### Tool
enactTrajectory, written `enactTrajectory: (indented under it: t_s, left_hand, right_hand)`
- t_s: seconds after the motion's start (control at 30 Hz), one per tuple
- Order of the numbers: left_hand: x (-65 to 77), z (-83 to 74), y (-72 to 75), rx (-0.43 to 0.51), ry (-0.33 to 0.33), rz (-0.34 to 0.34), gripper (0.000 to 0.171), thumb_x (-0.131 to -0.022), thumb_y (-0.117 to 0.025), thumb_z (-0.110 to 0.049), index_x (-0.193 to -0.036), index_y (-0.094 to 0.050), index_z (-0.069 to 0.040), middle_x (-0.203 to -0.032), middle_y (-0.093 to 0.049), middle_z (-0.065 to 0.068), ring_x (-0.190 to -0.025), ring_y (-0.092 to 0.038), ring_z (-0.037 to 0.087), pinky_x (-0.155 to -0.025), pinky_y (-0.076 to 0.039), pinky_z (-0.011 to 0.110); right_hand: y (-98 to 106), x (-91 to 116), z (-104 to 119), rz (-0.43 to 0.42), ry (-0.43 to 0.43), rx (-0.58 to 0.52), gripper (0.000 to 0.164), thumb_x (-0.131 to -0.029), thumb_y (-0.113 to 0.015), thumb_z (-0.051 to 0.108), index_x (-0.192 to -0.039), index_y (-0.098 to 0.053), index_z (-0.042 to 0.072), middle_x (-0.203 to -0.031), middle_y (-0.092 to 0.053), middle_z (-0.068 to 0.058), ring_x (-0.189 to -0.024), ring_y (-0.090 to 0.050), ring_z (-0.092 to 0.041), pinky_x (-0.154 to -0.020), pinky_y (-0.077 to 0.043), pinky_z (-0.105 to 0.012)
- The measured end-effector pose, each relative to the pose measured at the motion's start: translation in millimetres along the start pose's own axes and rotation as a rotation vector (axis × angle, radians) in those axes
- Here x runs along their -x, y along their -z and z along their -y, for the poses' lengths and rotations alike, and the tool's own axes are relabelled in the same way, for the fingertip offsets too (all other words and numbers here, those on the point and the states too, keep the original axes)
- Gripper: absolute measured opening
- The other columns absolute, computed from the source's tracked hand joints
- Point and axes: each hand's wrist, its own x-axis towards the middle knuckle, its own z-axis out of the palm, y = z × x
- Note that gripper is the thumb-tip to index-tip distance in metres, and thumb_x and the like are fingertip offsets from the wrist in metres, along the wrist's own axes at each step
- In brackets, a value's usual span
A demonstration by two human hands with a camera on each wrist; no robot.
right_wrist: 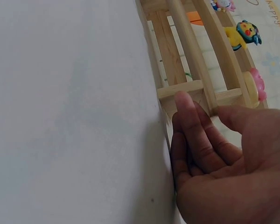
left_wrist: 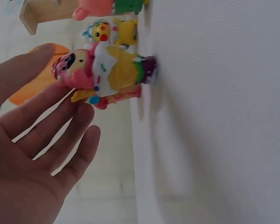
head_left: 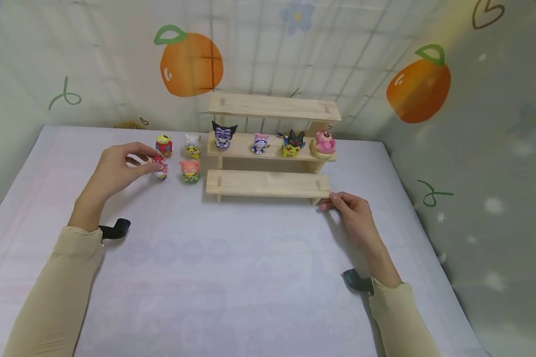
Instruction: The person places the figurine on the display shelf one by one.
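At the left of the table, my left hand (head_left: 116,168) pinches a small pink-topped figurine (head_left: 161,169) by its head between thumb and fingers. The left wrist view shows this figurine (left_wrist: 114,70) with a white and yellow body, its purple base at the tabletop. Across the table, my right hand (head_left: 355,218) grips the right front end of a three-step wooden display shelf (head_left: 268,183). In the right wrist view the thumb lies at the board's edge and the fingers are by the shelf's leg (right_wrist: 179,89).
Near the left hand stand a red figurine with a yellow top (head_left: 164,145), a white-and-yellow one (head_left: 192,146) and a pink-and-green one (head_left: 190,171). The middle step bears a black-eared figurine (head_left: 224,136), a small purple one (head_left: 260,144), a yellow one (head_left: 292,144) and a pink one (head_left: 325,143).
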Motion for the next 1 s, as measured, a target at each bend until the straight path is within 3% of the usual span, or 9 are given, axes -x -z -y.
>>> enactTrajectory:
  t_s: [0.17,0.37,0.47,0.53,0.67,0.87,1.0]
  left_hand:
    - [-0.5,2.8,-3.5,-0.045,0.052,0.071,0.032,-0.093,-0.082,-0.020,-0.123,-0.076,-0.009,-0.117,-0.076,0.012,-0.103,-0.067,0.027,-0.077,-0.048,0.010]
    - [0.2,3.1,-6.0,-0.051,0.079,0.068,0.035,-0.092,-0.083,-0.018,-0.123,-0.076,-0.005,-0.119,-0.074,0.017,-0.101,-0.070,0.034,-0.074,-0.048,0.012]
    - [0.4,3.6,-7.0,-0.048,0.089,0.066,0.035,-0.091,-0.084,-0.020,-0.122,-0.076,-0.006,-0.117,-0.074,0.018,-0.098,-0.071,0.036,-0.073,-0.048,0.014]
    - [0.4,3.8,-7.3,-0.047,0.096,0.063,0.035,-0.091,-0.084,-0.021,-0.122,-0.077,-0.007,-0.117,-0.074,0.017,-0.098,-0.072,0.036,-0.073,-0.048,0.015]
    - [0.6,3.6,-5.5,-0.034,0.062,0.049,0.032,-0.090,-0.085,-0.016,-0.120,-0.078,-0.007,-0.116,-0.076,0.014,-0.096,-0.071,0.027,-0.074,-0.050,0.012]
    - [2.0,-2.8,-2.2,-0.026,0.013,0.002,0.026,-0.087,-0.086,-0.013,-0.112,-0.080,-0.010,-0.108,-0.078,0.011,-0.087,-0.066,0.008,-0.073,-0.050,0.011]
    - [2.8,-10.8,-0.5,-0.009,-0.012,-0.067,0.026,-0.087,-0.087,-0.017,-0.110,-0.079,-0.009,-0.107,-0.077,0.010,-0.083,-0.065,0.006,-0.074,-0.050,0.012]
  right_hand:
    - [0,0,1,0.000,0.002,-0.005,0.051,-0.109,-0.057,0.042,-0.122,-0.069,-0.006,-0.100,-0.081,-0.010,-0.127,-0.054,-0.007,-0.126,-0.027,-0.046]
    - [1,0,0,0.010,0.008,-0.011,0.051,-0.109,-0.057,0.042,-0.123,-0.069,-0.006,-0.102,-0.081,-0.012,-0.128,-0.055,-0.006,-0.124,-0.029,-0.042]
    - [1,0,-1,0.010,0.011,-0.004,0.051,-0.109,-0.057,0.042,-0.122,-0.069,-0.006,-0.102,-0.081,-0.012,-0.127,-0.055,-0.005,-0.121,-0.031,-0.035]
    - [1,0,-2,0.011,0.013,-0.003,0.051,-0.109,-0.057,0.042,-0.122,-0.069,-0.006,-0.103,-0.081,-0.012,-0.126,-0.056,-0.005,-0.117,-0.033,-0.025]
    - [2,1,-2,0.012,0.013,0.000,0.051,-0.109,-0.056,0.042,-0.123,-0.069,-0.005,-0.104,-0.080,-0.012,-0.126,-0.056,-0.006,-0.111,-0.035,-0.014]
    - [1,1,-1,0.007,0.012,0.001,0.051,-0.109,-0.056,0.042,-0.123,-0.069,-0.005,-0.104,-0.080,-0.013,-0.124,-0.057,-0.008,-0.108,-0.036,-0.011]
    - [1,1,-1,0.005,0.003,0.009,0.051,-0.109,-0.056,0.042,-0.124,-0.069,-0.005,-0.103,-0.080,-0.011,-0.123,-0.058,-0.008,-0.110,-0.036,-0.014]
